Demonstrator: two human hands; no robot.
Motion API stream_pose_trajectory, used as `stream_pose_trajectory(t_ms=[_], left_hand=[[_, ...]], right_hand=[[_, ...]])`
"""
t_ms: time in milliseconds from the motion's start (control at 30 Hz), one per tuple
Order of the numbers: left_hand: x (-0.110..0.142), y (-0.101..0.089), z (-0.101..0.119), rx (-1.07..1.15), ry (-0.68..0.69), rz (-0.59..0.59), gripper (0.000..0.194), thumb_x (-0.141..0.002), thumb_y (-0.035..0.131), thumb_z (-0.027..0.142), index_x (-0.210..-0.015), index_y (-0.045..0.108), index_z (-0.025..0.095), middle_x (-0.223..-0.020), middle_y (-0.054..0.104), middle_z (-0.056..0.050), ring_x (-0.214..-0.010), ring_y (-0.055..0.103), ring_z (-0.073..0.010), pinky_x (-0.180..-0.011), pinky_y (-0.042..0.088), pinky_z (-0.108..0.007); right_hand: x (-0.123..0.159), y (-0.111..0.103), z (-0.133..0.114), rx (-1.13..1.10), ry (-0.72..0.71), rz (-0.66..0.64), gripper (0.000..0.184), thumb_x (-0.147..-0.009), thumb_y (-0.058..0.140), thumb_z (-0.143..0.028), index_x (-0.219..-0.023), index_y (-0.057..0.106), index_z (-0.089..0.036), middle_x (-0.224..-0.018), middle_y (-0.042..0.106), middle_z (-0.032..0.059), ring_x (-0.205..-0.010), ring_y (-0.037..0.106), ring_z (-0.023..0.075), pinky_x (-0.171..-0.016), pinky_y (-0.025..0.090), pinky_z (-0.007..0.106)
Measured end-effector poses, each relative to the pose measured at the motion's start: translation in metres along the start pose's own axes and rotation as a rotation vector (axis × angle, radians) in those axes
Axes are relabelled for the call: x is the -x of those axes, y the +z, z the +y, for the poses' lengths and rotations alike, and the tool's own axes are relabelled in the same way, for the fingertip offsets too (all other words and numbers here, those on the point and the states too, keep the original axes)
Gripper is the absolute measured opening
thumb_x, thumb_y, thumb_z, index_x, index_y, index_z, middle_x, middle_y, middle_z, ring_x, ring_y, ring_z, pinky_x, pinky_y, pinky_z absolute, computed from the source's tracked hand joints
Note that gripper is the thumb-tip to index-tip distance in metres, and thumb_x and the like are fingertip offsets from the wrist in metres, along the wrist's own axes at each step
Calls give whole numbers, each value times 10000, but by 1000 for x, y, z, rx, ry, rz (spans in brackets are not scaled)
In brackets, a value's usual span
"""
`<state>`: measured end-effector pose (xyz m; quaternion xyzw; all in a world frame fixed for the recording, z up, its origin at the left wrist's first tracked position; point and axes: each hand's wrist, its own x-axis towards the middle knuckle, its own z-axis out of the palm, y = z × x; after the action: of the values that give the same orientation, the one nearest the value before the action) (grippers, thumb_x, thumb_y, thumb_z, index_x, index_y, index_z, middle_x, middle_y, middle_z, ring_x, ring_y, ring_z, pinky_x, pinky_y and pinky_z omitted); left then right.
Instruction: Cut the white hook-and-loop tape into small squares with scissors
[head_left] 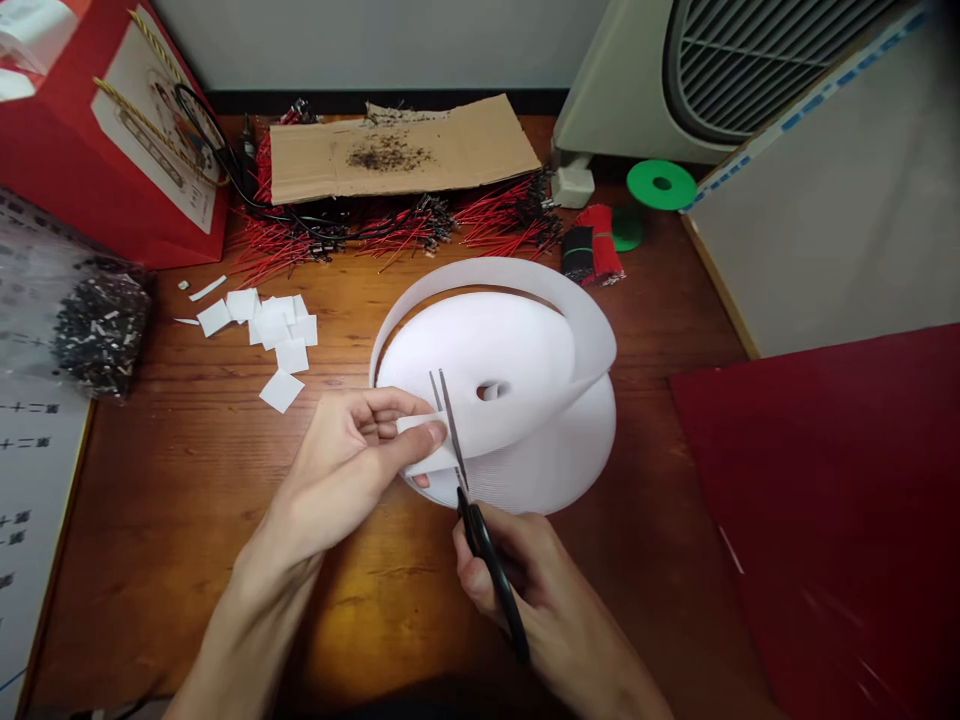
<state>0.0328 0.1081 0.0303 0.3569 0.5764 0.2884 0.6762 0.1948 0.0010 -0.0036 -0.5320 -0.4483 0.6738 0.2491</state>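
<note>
The left hand (337,480) was closed in a pinch, thumb and fingers gripping the free end of a white strip (420,425) that came off a large roll of white tape (495,400). The roll lay flat near the middle of the wooden tabletop (187,580). The right hand (517,590) was clenched around black-handled scissors (484,560), whose parted blades rose beside the strip.

Left of the roll lay a loose scatter of cut white squares (274,330). Behind it, bundles of red wires (405,225) with black ends spread along the far edge, below a cardboard sheet (397,150) dusted with dark bits. A green spool (661,184) sat near the far right corner.

At the left edge, a printed sheet (37,480) showed lines of Chinese characters, with 第二十 apparently repeated, though the rest was too small to read. A clear bag of small black parts (101,335) rested on it. The red gift bag (150,150) in the far left corner carried a picture panel, its print unreadable.
</note>
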Motion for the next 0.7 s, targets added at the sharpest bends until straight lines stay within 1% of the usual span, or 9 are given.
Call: stream_pose_trajectory(t_ms=[67, 233, 367, 467, 533, 600, 700], left_hand=[[0, 0, 0, 4, 5, 2, 177, -543, 901, 200, -659, 793, 122, -559, 670, -7, -482, 565, -93, -478, 515, -195], [0, -2, 0, 15, 19, -8, 166, -554, 904, 187, -659, 793, 120, -575, 690, -13, -478, 581, -88, -480, 496, -181], [-1, -3, -2, 32, -6, -31, 176, -569, 911, 194, -668, 791, 114, -581, 697, -21, -481, 598, -96, -490, 495, -189], [1, -2, -2, 93, -11, -47, 166, -589, 913, 191, -679, 792, 120, -592, 707, -22, -489, 606, -95, -496, 500, -183], [3, -2, -2, 119, -6, -64, 134, -632, 897, 194, -683, 793, 127, -605, 714, -21, -492, 606, -92, -493, 506, -180], [6, -1, -1, 128, -2, -87, 95, -680, 865, 195, -689, 796, 131, -606, 711, -16, -486, 596, -88, -472, 501, -175], [9, 1, -1, 137, 2, -111, 62, -722, 826, 187, -690, 800, 141, -591, 697, -3, -470, 575, -79, -434, 480, -159]], right_hand=[[-1, 2, 2, -35, -16, -8, 649, -934, 499, -851, -743, 459, -232, -690, 405, -48, -653, 365, 160, -585, 283, 283], [-3, 4, 7, -69, -42, -11, 617, -970, 510, -804, -749, 469, -230, -662, 415, -53, -639, 367, 154, -580, 266, 288], [-3, 1, 4, -138, -11, -28, 642, -921, 567, -831, -721, 456, -231, -648, 392, -60, -613, 331, 141, -554, 266, 278], [-1, 2, 3, -137, 19, -11, 717, -843, 545, -925, -723, 501, -220, -676, 445, -42, -632, 372, 149, -582, 322, 277], [2, 4, 5, -134, 25, -11, 756, -814, 512, -965, -778, 564, -212, -720, 501, -21, -656, 419, 163, -621, 366, 288], [6, 8, 9, -149, 27, -9, 760, -830, 493, -961, -886, 624, -214, -778, 544, -3, -682, 455, 176, -661, 411, 304], [13, 12, 13, -168, 24, 8, 737, -872, 479, -930, -1019, 644, -226, -861, 575, 24, -738, 481, 196, -727, 468, 334]])
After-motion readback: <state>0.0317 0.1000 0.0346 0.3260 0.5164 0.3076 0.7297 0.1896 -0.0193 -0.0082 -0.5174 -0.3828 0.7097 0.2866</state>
